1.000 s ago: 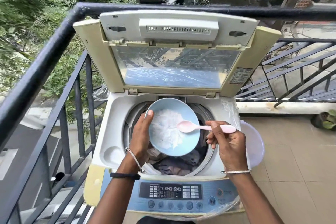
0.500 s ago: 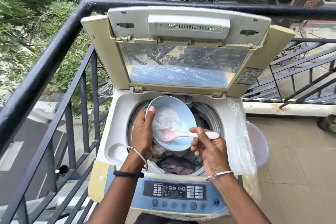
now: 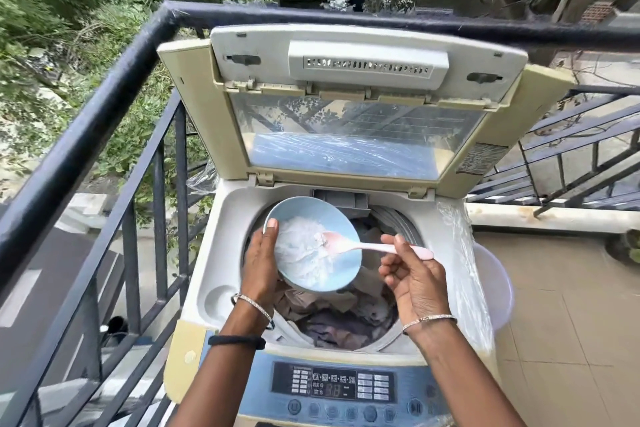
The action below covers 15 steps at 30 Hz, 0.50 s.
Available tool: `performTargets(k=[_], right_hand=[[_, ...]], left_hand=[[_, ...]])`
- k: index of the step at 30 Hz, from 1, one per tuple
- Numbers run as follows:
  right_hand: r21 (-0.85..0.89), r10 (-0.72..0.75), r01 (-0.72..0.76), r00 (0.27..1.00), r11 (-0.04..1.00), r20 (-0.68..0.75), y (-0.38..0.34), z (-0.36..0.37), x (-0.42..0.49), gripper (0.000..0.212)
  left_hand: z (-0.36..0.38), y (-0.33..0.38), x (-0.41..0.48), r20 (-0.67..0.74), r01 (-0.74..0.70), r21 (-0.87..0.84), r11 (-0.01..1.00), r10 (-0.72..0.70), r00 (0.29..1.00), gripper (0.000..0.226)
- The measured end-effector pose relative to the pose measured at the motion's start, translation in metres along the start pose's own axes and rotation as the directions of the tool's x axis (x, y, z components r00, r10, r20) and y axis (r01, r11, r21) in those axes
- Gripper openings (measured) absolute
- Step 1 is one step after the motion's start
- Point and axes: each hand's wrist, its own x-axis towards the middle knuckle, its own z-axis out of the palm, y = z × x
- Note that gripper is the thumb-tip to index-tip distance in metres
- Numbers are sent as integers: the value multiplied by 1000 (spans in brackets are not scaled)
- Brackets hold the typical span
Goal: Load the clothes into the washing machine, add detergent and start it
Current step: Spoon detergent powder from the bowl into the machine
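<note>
since 0.5 s ago: bowl (image 3: pixel 313 248) levelled back from a steep tilt, mouth now facing up and toward the camera, white powder again resting in the left and lower part of the dish. pink spoon (image 3: pixel 367 246) drawn back from scraping low in the bowl, scoop now dipped into the powder at the centre, handle running out to the right. likely meaning: another scoop of detergent being gathered, not a finished pour; plenty of powder left, so the detergent step judged partway done, start step not yet begun.

left hand (image 3: pixel 261 265) wrapped around the bowl's left rim and underside, thumb hooked over the edge, holding it above the open drum just left of frame centre. right hand (image 3: pixel 414 282) pinching the spoon handle between thumb and fingers, lower right of centre.

clothes (image 3: pixel 341 317) already in the drum, a crumpled heap of dull mauve, grey and beige, filling the tub up close to the bowl's underside. washing machine (image 3: pixel 221 246) with lid (image 3: pixel 360 104) propped fully open toward the top of the frame, plastic film wrinkled over the window. control panel (image 3: pixel 332 386) at the bottom of the frame, display lit but digits too blurred to read. black railing (image 3: pixel 86 128) along the left and top.
</note>
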Motion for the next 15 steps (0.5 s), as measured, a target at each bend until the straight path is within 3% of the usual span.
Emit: performTargets(k=[5,10,15], right_hand=[[-4,-73,73,995,997,-73,-10,-1,39,21],[-2,-111,111,986,994,-127,-14,1,79,17],[-72,-139,130,980,989,-140,-5,8,112,18]], left_hand=[[-6,-3,9,-29,69,-15,998,-69,997,75],[-10,-11,18,-2,162,-59,985,-162,987,48],[-20,-19,26,31,241,-79,967,-239,970,55]])
